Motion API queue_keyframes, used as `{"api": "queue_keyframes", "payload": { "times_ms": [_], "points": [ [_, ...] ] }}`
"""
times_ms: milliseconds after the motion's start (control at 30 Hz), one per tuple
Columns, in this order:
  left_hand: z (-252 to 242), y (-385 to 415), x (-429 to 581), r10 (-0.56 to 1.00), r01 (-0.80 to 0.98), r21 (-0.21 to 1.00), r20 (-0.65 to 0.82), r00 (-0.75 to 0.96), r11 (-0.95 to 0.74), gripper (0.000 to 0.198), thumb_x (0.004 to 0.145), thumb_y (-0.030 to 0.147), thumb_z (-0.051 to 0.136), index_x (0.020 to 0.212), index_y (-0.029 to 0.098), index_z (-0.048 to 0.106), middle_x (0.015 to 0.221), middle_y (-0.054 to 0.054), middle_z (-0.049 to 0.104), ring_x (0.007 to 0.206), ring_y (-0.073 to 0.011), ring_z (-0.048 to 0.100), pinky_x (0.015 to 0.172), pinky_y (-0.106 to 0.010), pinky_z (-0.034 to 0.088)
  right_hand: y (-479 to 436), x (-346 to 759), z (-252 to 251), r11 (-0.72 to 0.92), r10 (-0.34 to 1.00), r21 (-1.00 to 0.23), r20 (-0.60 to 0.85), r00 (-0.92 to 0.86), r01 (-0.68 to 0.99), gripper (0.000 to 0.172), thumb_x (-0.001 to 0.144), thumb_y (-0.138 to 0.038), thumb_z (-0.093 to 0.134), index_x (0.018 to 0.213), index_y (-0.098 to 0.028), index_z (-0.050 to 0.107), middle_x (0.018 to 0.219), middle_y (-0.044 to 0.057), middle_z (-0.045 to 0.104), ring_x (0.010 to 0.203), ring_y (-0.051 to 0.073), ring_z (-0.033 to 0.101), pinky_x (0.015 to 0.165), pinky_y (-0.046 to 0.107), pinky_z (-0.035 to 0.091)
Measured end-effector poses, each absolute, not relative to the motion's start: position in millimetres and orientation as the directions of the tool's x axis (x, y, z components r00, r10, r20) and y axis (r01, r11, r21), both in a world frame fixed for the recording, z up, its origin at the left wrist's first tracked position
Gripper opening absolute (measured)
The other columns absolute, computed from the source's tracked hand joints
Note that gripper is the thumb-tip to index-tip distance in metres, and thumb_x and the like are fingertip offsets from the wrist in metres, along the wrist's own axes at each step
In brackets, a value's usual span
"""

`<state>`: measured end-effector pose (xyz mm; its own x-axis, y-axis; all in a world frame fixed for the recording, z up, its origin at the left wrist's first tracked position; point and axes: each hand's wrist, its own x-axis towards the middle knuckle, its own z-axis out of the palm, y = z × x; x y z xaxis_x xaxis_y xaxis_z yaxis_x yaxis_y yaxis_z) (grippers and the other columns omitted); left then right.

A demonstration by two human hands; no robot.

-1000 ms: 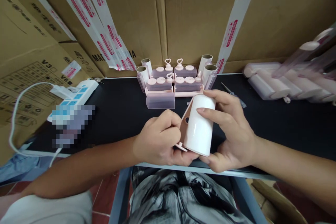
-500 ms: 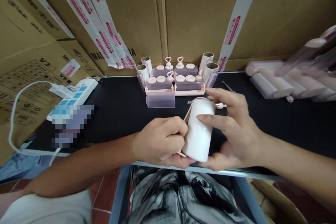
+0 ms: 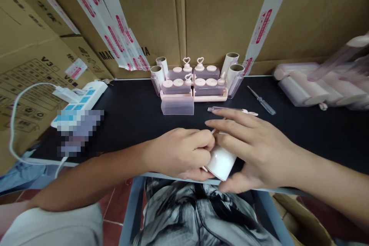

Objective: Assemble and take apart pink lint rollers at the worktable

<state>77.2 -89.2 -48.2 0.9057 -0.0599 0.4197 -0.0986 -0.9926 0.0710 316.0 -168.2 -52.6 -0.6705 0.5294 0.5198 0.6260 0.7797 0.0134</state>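
A glossy white roll (image 3: 221,161) with a thin pink frame along its side is tilted between my hands at the table's front edge. My left hand (image 3: 184,153) is closed in a fist on the pink frame at the roll's left side. Over the roll's upper part lie the fingers of my right hand (image 3: 248,146), bent round it, with the thumb low near its bottom end. Much of the roll and frame is hidden by my fingers. Just behind my right fingers lies a slim clear and pink stick (image 3: 230,110).
Pink-and-lilac units (image 3: 191,84) with round lids and heart loops stand at the back, flanked by white rolls (image 3: 235,75). A translucent lilac cover (image 3: 177,106) lies before them. A clear-handled screwdriver (image 3: 262,102), lilac-pink cylinders (image 3: 314,86) and a power strip (image 3: 83,102) are around.
My right hand has moved left, its fingers now covering the roll's upper part. The roll has dropped slightly and tilted more. The screwdriver and pink stick show more fully.
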Motion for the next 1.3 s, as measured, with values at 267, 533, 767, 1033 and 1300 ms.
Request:
{"api": "queue_keyframes", "payload": {
  "times_ms": [267, 533, 767, 1033, 1300],
  "points": [
    [-47.2, -90.1, 78.1, -0.032, -0.051, 0.024, 0.5, 0.865, -0.998, 0.035, 0.097, 0.034, 0.061, 0.067, 0.02, 0.052, 0.085, -0.001, 0.059, 0.074, -0.0117, 0.054, 0.063, -0.025, 0.046, -169.2, 305.0, -48.5, 0.761, 0.52, -0.01, 0.606, -0.602, 0.648, 0.04, 0.076, -0.042, 0.073, 0.1, -0.01, 0.068, 0.104, 0.019, 0.073, 0.097, 0.035, 0.066, 0.096, 0.059, 0.055],
    [-45.9, -89.4, 77.6, -0.031, -0.066, 0.042, 0.559, 0.828, -0.997, 0.034, 0.098, 0.032, 0.062, 0.068, 0.019, 0.052, 0.082, 0.0, 0.059, 0.073, -0.0102, 0.056, 0.065, -0.023, 0.048, -172.5, 307.2, -42.9, 0.751, 0.522, 0.005, 0.607, -0.598, 0.661, 0.039, 0.083, -0.044, 0.074, 0.105, -0.013, 0.065, 0.105, 0.018, 0.072, 0.096, 0.031, 0.069, 0.1, 0.057, 0.054],
    [-48.0, -87.1, 78.7, -0.067, -0.108, 0.033, 0.595, 0.801, -0.994, 0.036, 0.097, 0.033, 0.065, 0.067, 0.019, 0.05, 0.08, 0.0, 0.059, 0.074, -0.0103, 0.06, 0.067, -0.022, 0.051, -173.5, 306.4, -40.9, 0.744, 0.535, -0.021, 0.617, -0.577, 0.667, 0.035, 0.086, -0.045, 0.074, 0.103, -0.015, 0.065, 0.103, 0.017, 0.072, 0.094, 0.03, 0.068, 0.098, 0.057, 0.054],
    [-50.1, -84.6, 78.5, -0.009, -0.059, 0.065, 0.59, 0.808, -0.996, 0.033, 0.095, 0.039, 0.068, 0.072, 0.019, 0.055, 0.085, -0.003, 0.063, 0.078, -0.0112, 0.063, 0.064, -0.021, 0.054, -171.8, 309.5, -42.6, 0.717, 0.577, -0.064, 0.614, -0.54, 0.694, 0.043, 0.086, -0.053, 0.076, 0.106, -0.016, 0.065, 0.106, 0.015, 0.071, 0.101, 0.033, 0.064, 0.094, 0.055, 0.055],
    [-53.7, -82.3, 77.4, 0.21, 0.122, 0.181, 0.633, 0.745, -0.976, 0.032, 0.079, 0.042, 0.081, 0.081, 0.018, 0.06, 0.096, -0.005, 0.06, 0.081, -0.0131, 0.066, 0.065, -0.022, 0.058, -164.8, 318.1, -53.5, 0.634, 0.636, -0.1, 0.632, -0.443, 0.767, 0.067, 0.081, -0.073, 0.075, 0.114, -0.015, 0.065, 0.11, 0.017, 0.07, 0.104, 0.037, 0.062, 0.089, 0.053, 0.055]
  ]
}}
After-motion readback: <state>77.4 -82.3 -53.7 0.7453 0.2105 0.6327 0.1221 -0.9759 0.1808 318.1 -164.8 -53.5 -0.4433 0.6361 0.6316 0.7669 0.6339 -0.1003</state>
